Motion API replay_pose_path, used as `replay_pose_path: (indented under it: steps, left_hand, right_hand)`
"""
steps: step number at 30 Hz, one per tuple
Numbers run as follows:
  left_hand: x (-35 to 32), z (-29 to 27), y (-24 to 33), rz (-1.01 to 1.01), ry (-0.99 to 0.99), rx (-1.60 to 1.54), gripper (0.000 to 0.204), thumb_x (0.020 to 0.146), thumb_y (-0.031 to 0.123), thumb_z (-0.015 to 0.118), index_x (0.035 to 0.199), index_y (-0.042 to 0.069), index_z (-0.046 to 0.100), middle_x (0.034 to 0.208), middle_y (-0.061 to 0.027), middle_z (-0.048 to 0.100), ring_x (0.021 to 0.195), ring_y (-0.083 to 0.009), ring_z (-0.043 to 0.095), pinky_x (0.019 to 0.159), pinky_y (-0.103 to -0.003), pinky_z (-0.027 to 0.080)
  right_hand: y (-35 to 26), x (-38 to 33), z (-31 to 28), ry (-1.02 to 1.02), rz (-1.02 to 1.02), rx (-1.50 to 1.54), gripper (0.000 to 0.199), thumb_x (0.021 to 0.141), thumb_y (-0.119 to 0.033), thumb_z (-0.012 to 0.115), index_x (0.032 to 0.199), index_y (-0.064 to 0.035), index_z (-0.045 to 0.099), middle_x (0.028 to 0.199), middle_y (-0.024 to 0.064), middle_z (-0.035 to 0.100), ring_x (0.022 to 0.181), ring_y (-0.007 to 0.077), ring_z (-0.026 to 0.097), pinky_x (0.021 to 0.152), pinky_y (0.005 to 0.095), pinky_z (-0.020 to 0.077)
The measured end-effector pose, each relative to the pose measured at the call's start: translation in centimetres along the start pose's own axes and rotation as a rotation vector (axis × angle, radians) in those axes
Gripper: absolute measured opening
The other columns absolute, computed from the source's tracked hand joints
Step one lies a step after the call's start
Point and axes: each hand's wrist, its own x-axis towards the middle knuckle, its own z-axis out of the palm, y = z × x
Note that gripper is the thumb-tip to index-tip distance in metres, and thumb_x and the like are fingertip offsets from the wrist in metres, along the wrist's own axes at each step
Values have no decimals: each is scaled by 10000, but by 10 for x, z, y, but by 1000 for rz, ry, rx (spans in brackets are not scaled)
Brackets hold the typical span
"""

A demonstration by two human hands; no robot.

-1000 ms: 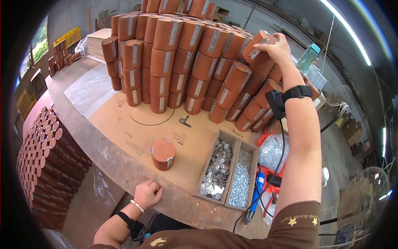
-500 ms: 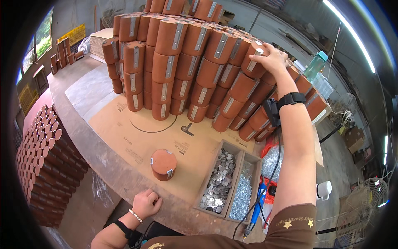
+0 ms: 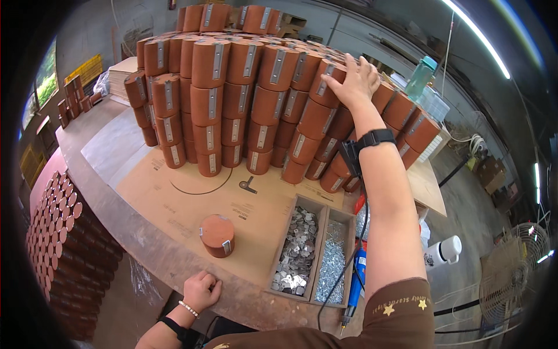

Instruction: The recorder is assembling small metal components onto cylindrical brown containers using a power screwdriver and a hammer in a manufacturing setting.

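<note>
My right hand [image 3: 357,82] reaches to the top of a tall stack of reddish-brown cylinders [image 3: 207,104] with metal strips down their sides. Its fingers are spread beside an upper cylinder [image 3: 329,83]; the thumb lies against or just in front of it, and I cannot tell if they touch. Curled at the table's near edge, my left hand [image 3: 201,291] shows nothing in it. Just beyond it a single cylinder [image 3: 217,235] stands upright on the brown board [image 3: 174,200], small metal pieces at its rim.
A divided wooden box [image 3: 319,256] holds flat metal plates and screws. Beside it lies a blue electric screwdriver [image 3: 357,273] with a cable. A green bottle [image 3: 419,78] stands behind the stack, a white bottle [image 3: 443,252] at right. More cylinders [image 3: 55,232] are piled at left.
The view has shifted, so the stack and single cylinder appear further left. My right hand's fingers have spread and lifted at the upper cylinder. My left hand stays curled at the table edge.
</note>
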Motion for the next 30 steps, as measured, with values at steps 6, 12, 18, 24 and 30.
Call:
replay_pose_path:
  steps: [6,12,18,24,30]
  left_hand:
    - [4,5,1,-21,13,-32,192,623,118,628,540,75,460,551,-70,488,478,-251,510,445,-327,416]
    - [0,3,-4,-2,28,-15,191,619,103,635,548,73,460,544,-73,480,468,-249,502,432,-328,407]
    - [0,4,-1,-12,22,3,190,616,100,635,547,74,460,541,-71,476,465,-245,500,429,-322,403]
    - [-5,2,0,-35,27,16,195,622,110,632,545,81,456,552,-73,478,471,-252,498,430,-328,405]
    - [-6,3,-4,-58,-11,38,189,640,160,624,565,93,464,575,-74,472,509,-263,506,459,-348,420]
  right_hand:
    - [104,-33,-23,-40,369,-59,724,594,-458,652,1178,-100,416,1185,173,421,1111,357,355,934,447,291]
    - [114,-87,-24,-562,546,203,1028,513,-507,716,1301,-75,215,1248,286,303,1174,421,282,960,448,279]
    - [102,-99,-8,-333,544,430,907,573,-279,748,1259,25,239,1160,253,435,1087,343,440,901,361,376]
    - [88,-113,9,-108,497,444,817,574,-285,748,1199,16,317,1126,258,421,1030,375,448,871,397,380]
    - [78,-116,25,-21,351,279,829,543,-300,777,1172,-4,325,1111,264,419,1015,394,435,856,428,373]
